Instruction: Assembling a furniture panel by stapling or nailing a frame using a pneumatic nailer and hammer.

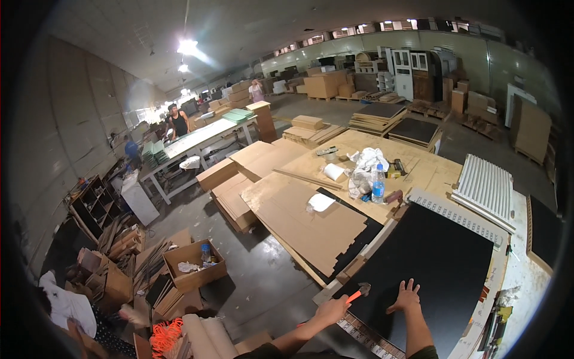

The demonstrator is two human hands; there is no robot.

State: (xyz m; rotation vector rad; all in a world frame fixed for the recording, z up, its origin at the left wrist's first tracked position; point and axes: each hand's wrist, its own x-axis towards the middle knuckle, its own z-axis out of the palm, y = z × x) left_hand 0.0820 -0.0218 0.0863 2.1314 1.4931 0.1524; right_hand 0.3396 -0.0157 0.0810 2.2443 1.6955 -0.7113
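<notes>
Head view: left hand (330, 310) grips orange-handled hammer (359, 292); right hand (405, 297) flat on matte black panel (442, 263).

The single head view looks from high above, facing forward and down over the black panel (439, 263). It is near the hands at the lower edge. The wide hall behind bends at the rim

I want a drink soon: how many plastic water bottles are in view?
2: a clear plastic bottle with blue label standing on the cardboard-covered table, and a blue-capped plastic bottle in the open brown cardboard box on the floor. Others may be hidden.
</notes>
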